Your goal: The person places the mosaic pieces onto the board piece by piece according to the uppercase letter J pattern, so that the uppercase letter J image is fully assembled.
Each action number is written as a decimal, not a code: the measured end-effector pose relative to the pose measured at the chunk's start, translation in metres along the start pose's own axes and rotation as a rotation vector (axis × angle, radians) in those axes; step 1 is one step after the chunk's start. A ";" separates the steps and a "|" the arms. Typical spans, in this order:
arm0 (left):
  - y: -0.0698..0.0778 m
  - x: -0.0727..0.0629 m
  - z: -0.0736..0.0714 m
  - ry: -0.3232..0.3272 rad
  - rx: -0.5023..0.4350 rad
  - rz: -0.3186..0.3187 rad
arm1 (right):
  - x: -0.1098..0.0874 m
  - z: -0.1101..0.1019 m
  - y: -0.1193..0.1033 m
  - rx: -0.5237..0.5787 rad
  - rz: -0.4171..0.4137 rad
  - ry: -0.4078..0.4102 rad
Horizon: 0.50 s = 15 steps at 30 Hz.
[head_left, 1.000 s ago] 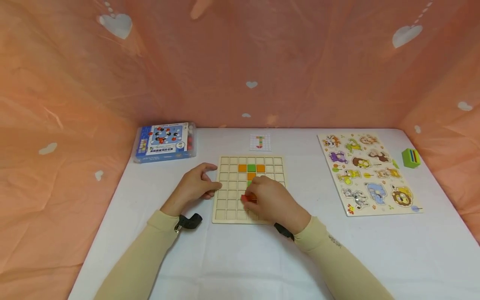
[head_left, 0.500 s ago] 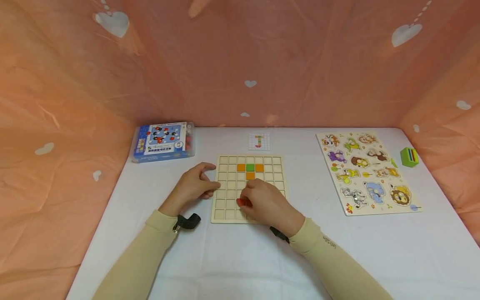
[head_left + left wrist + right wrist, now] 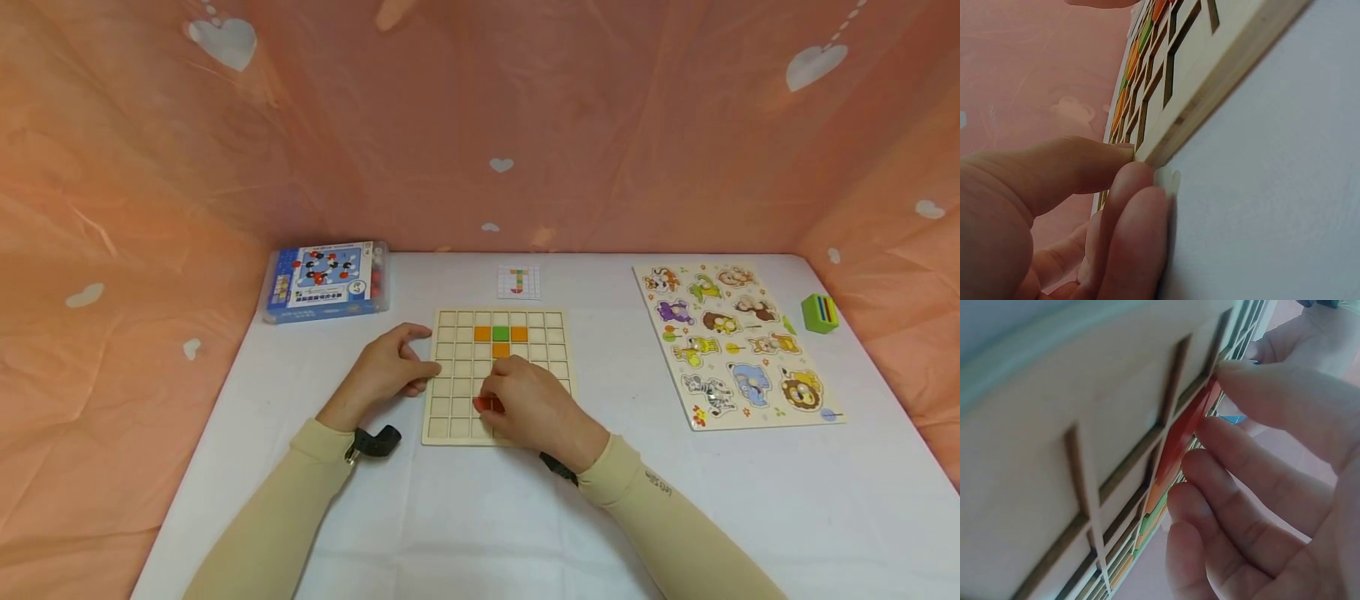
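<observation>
A square wooden grid board (image 3: 461,412) lies on the white table. Orange tiles (image 3: 482,333) and a green tile (image 3: 500,333) sit in its upper cells. My left hand (image 3: 382,367) holds the board's left edge, thumb on top and curled fingers against the side. Over the lower middle cells, my right hand (image 3: 536,404) pinches a red tile (image 3: 1212,394) between thumb and forefinger, down at the board's surface. Another red surface (image 3: 1179,440) lies beside it in the right wrist view. From the head, the right hand hides the cells beneath it.
Behind the board lies a small card (image 3: 519,282) with a coloured grid pattern. A boxed molecule set (image 3: 327,282) stands at back left. On the right are an animal puzzle board (image 3: 738,350) and a green block (image 3: 820,314). Pink cloth (image 3: 480,125) hangs behind.
The right hand has shifted slightly left and down with the red tile, then stayed nearly still; a green tile below the orange one is now covered. The left hand keeps its place.
</observation>
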State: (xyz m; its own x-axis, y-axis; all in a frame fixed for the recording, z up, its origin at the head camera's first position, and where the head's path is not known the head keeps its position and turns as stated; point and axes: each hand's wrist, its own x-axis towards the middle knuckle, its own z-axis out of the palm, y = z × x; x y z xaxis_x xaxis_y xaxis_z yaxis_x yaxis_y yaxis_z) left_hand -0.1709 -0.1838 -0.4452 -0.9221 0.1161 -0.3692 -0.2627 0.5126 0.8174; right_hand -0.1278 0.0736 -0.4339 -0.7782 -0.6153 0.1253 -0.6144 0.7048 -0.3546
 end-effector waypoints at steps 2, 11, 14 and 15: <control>0.000 0.000 0.000 0.003 -0.004 -0.002 | 0.000 0.000 0.000 -0.003 -0.001 0.004; 0.000 -0.002 0.001 0.003 -0.007 -0.005 | 0.000 -0.001 0.000 -0.021 0.003 0.015; -0.002 -0.001 0.001 0.001 -0.008 -0.012 | -0.001 -0.001 0.001 -0.012 0.010 0.014; -0.002 -0.001 0.001 0.000 -0.010 -0.017 | -0.002 -0.002 0.002 -0.013 0.019 0.011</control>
State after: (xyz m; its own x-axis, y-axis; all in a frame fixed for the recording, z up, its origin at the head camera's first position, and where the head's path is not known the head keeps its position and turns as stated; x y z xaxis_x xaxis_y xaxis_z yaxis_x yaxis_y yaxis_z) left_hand -0.1690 -0.1839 -0.4468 -0.9176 0.1073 -0.3827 -0.2808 0.5063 0.8153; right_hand -0.1281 0.0766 -0.4328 -0.7909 -0.5982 0.1290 -0.6014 0.7208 -0.3446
